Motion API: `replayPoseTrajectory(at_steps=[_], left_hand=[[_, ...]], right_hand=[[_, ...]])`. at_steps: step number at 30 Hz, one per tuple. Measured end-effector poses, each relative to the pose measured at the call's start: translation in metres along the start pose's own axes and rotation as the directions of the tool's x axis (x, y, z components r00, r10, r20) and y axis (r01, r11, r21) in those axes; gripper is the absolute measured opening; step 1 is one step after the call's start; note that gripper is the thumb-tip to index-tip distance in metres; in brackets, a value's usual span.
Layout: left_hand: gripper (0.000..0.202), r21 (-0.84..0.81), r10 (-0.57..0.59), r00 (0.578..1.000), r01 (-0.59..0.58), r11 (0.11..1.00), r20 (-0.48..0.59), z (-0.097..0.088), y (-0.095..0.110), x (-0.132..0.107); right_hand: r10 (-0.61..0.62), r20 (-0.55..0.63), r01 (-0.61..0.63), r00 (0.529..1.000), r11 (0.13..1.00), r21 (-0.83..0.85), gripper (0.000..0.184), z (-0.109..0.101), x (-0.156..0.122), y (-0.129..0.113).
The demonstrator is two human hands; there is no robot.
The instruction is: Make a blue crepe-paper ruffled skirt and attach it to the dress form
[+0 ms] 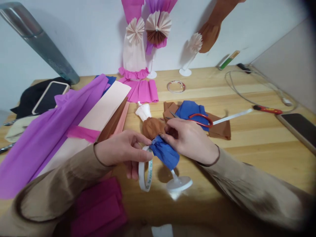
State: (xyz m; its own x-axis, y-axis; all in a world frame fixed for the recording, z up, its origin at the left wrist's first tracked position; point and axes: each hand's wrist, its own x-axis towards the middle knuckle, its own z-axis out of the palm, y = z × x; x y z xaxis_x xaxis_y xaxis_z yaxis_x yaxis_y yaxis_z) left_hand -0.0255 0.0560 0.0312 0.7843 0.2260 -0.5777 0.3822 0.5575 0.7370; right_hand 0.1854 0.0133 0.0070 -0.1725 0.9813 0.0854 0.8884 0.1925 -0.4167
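Note:
A small doll form on a white stand (179, 183) lies tilted over the wooden table (256, 144). It wears a brown crepe-paper top (151, 126) and a blue crepe-paper skirt (166, 154). My left hand (120, 150) is closed on a white roll of tape (145, 171) and touches the skirt's gathered waist. My right hand (190, 140) pinches the doll at the same waist, fingers pressed together.
Red-handled scissors (201, 119) lie on blue and brown paper scraps behind my right hand. Purple, peach and pink paper sheets (74, 121) cover the left side. Three dressed doll forms stand at the back wall. Phones lie at far left (50, 96) and far right (298, 126). A red-handled tool (268, 109) lies at the right.

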Motion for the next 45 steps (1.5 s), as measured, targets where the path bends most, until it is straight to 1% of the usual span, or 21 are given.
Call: replayPoseTrajectory(at_steps=[2,4,6,8,9,11,14,15,16,19,24,28,32,35,39,43,45], left_hand=[[0.046,-0.027,-0.004,1.000,0.004,1.000,0.011,-0.001,-0.003,0.001],[0.056,-0.054,-0.011,1.000,0.011,0.998,-0.001,-0.002,-0.008,0.003],[0.067,-0.074,-0.025,1.000,0.023,0.997,-0.017,-0.003,-0.012,0.003],[0.074,-0.082,-0.033,0.999,0.031,0.996,-0.024,-0.003,-0.014,0.004],[0.075,-0.081,-0.033,0.999,0.031,0.996,-0.024,-0.003,-0.014,0.004],[0.074,-0.075,-0.030,0.999,0.028,0.997,-0.017,-0.002,-0.012,0.003],[0.073,-0.062,-0.019,1.000,0.018,0.998,-0.019,-0.001,-0.009,0.002],[0.073,-0.059,-0.017,1.000,0.016,0.998,-0.023,-0.001,-0.009,0.002],[0.073,-0.056,-0.017,1.000,0.016,0.998,-0.025,-0.002,-0.009,0.002],[0.072,-0.057,-0.033,0.999,0.032,0.998,-0.011,-0.003,-0.010,0.003],[0.066,-0.041,-0.057,0.998,0.058,0.998,0.025,-0.005,-0.007,0.003],[0.067,-0.011,-0.076,0.997,0.076,0.997,0.011,-0.004,-0.001,0.000],[0.070,0.005,-0.094,0.995,0.094,0.996,0.025,-0.007,-0.003,0.000],[0.070,0.014,-0.088,0.996,0.088,0.996,0.021,-0.010,-0.004,0.000],[0.066,0.031,-0.072,0.997,0.072,0.997,0.006,-0.011,-0.002,-0.001],[0.055,0.033,-0.051,0.996,0.053,0.998,-0.067,-0.010,0.000,-0.003],[0.051,0.026,-0.045,0.994,0.048,0.998,-0.098,-0.010,0.000,-0.004]], right_hand=[[0.005,-0.056,-0.001,0.998,0.997,0.071,0.014,0.001,0.002,0.003],[0.036,-0.090,-0.021,0.995,0.987,0.157,0.016,0.001,0.002,0.006],[0.078,-0.078,-0.058,0.994,0.970,0.235,0.019,0.000,0.002,0.008],[0.095,-0.051,-0.077,0.994,0.958,0.276,0.018,0.000,0.002,0.008],[0.078,-0.046,-0.063,0.996,0.959,0.275,0.015,0.000,0.002,0.007],[0.000,-0.059,0.014,0.998,0.972,0.233,0.006,0.000,0.001,0.006],[-0.134,-0.091,0.146,0.987,0.978,0.146,0.010,0.001,-0.001,0.005],[-0.163,-0.105,0.176,0.981,0.975,0.132,0.007,0.002,-0.001,0.005],[-0.184,-0.123,0.199,0.975,0.972,0.127,0.003,0.003,-0.001,0.005],[-0.196,-0.184,0.227,0.963,0.961,0.161,0.011,0.006,0.002,0.006],[-0.105,-0.218,0.164,0.970,0.948,0.274,0.013,0.007,0.005,0.009],[-0.026,-0.251,0.109,0.968,0.940,0.323,0.011,0.006,0.006,0.010],[0.077,-0.227,0.025,0.971,0.909,0.416,0.009,0.007,0.007,0.013],[0.148,-0.171,-0.035,0.974,0.847,0.531,0.008,0.009,0.009,0.015],[0.176,-0.104,-0.061,0.979,0.739,0.670,0.010,0.009,0.013,0.016],[0.195,-0.061,-0.085,0.979,0.661,0.745,0.011,0.008,0.016,0.015],[0.210,-0.058,-0.089,0.976,0.629,0.772,0.011,0.009,0.017,0.015]])
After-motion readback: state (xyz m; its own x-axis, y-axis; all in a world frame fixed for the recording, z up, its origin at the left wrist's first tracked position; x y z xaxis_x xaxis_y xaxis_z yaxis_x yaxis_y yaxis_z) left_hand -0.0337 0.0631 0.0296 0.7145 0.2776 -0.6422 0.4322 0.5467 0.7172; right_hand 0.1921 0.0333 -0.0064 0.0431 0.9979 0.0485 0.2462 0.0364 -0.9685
